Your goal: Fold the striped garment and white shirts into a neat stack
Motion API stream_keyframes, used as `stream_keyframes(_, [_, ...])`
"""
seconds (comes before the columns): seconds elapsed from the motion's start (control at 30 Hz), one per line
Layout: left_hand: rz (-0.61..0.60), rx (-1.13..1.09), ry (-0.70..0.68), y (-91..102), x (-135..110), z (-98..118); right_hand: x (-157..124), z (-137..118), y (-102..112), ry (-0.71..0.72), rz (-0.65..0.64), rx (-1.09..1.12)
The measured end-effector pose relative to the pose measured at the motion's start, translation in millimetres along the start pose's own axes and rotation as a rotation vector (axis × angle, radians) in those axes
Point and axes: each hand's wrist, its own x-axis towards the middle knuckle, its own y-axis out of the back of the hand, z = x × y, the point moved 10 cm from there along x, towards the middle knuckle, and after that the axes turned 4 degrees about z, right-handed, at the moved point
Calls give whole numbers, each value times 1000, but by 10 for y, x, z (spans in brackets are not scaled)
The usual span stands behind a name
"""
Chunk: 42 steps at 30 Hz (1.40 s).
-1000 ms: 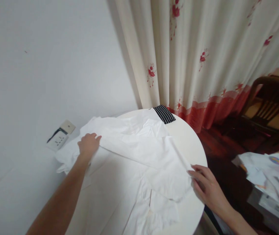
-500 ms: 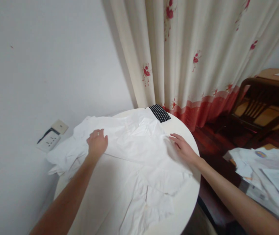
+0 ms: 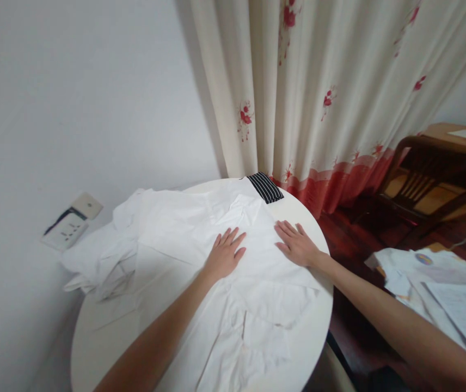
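A white garment, seemingly a shirt (image 3: 176, 215), lies spread and creased over a round white table (image 3: 102, 337). Its left part is bunched up near the wall, and lower folds hang toward me. My left hand (image 3: 224, 255) rests on the cloth near the middle, fingers stretched forward. Flat on the garment's right side lies my right hand (image 3: 297, 245), fingers apart, close to the table's right edge. Neither hand grips the cloth. A folded black cloth with white stripes (image 3: 265, 188) sits at the table's far edge, beyond both hands.
A wall socket (image 3: 66, 230) is at the left, close to the bunched fabric. Behind the table hangs a floral curtain (image 3: 306, 109) with a red hem. To the right are a wooden chair (image 3: 416, 179) and a pile of white cloth and papers (image 3: 461, 305).
My left hand has moved right across the garment to its middle. My right hand has flattened onto the cloth, where earlier it was at the cloth's right edge. The view has shifted slightly.
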Motion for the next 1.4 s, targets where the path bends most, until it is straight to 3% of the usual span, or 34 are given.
stream_keyframes(0.1, [-1,10,-5,1,1,-18,8,313,91,-90,7,88])
stream_keyframes(0.2, [6,13,-5,1,9,-9,115,543,249,-245,99,186])
stream_keyframes(0.3, [4,14,-3,-1,8,0,244,295,304,-166,133,152])
stream_keyframes(0.4, [-3,11,2,0,2,1,235,-225,169,51,65,74])
stream_keyframes(0.5, [-1,5,10,6,-8,1,90,-489,33,139,18,51])
stream_keyframes(0.77, [-3,-4,27,7,-43,18,-318,-389,65,249,36,54])
stream_keyframes(1.07, [-10,-31,33,13,-37,5,-919,-426,308,289,29,67])
stream_keyframes(1.27, [6,-27,21,28,-14,10,-1229,-254,387,206,-119,241])
stream_keyframes(1.33, [7,-25,19,19,-2,6,-1169,-48,438,84,-60,398])
stream_keyframes(1.4, [4,-24,17,9,8,2,-1030,280,508,-98,105,547])
